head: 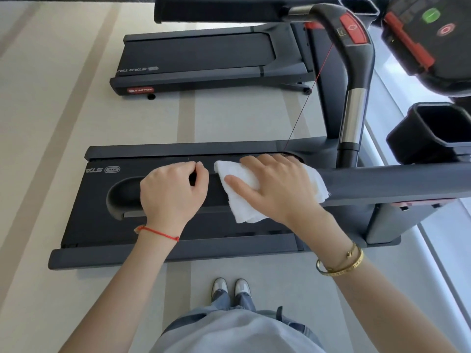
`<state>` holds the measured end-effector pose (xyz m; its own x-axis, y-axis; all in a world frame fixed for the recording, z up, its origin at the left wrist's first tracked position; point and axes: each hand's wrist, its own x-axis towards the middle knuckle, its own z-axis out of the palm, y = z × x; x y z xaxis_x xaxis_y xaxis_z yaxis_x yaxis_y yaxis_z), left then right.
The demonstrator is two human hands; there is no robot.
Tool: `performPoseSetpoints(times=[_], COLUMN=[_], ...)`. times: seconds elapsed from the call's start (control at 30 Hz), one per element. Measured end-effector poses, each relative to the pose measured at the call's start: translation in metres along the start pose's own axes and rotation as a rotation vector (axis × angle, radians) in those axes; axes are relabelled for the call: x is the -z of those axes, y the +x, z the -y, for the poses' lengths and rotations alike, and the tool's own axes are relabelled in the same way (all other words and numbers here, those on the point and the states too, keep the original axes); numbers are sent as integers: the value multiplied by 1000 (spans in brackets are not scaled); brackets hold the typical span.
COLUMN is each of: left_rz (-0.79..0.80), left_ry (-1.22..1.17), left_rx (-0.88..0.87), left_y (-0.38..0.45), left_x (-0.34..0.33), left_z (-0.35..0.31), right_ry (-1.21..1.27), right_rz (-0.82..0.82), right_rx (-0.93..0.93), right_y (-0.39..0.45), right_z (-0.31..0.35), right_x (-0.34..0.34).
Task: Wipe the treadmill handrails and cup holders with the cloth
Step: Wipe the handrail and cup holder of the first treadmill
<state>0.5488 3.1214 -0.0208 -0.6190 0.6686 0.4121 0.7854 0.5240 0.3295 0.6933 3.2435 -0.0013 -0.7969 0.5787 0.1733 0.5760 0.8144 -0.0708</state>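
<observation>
The near handrail (382, 183) is a dark grey bar running from the right edge leftward to a rounded end (119, 197) above the treadmill deck. A white cloth (242, 200) is draped over the rail. My right hand (275, 189) lies on the cloth with its fingers over the top of the rail and its thumb on the near side. Just left of the cloth, my left hand (170, 194) grips the rail with curled fingers. A black cup holder (433, 149) sits at the right beside the console. Another cup holder (356, 6) shows at the top.
The console (433, 42) with a green button and a red stop button (353, 28) fills the upper right. A thin red safety cord (305, 103) hangs down. The far handrail (216, 8) crosses the top. A second treadmill (204, 62) stands beyond. My shoes (230, 289) are on the pale floor.
</observation>
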Motion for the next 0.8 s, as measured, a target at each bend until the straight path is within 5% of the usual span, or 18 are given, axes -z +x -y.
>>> performPoseSetpoints(times=[0.2, 0.4, 0.67, 0.8], left_rz=[4, 6, 20, 27], left_ry=[-6, 2, 16, -9], left_rx=[1, 7, -2, -5], left_y=[0, 0, 0, 1], left_x=[-1, 1, 1, 3], left_z=[1, 0, 1, 0], right_ry=[25, 41, 26, -37], right_rz=[-301, -569, -579, -596], right_rx=[62, -201, 28, -164], right_y=[-18, -24, -19, -35], right_z=[0, -31, 9, -45], right_x=[-16, -18, -33, -24])
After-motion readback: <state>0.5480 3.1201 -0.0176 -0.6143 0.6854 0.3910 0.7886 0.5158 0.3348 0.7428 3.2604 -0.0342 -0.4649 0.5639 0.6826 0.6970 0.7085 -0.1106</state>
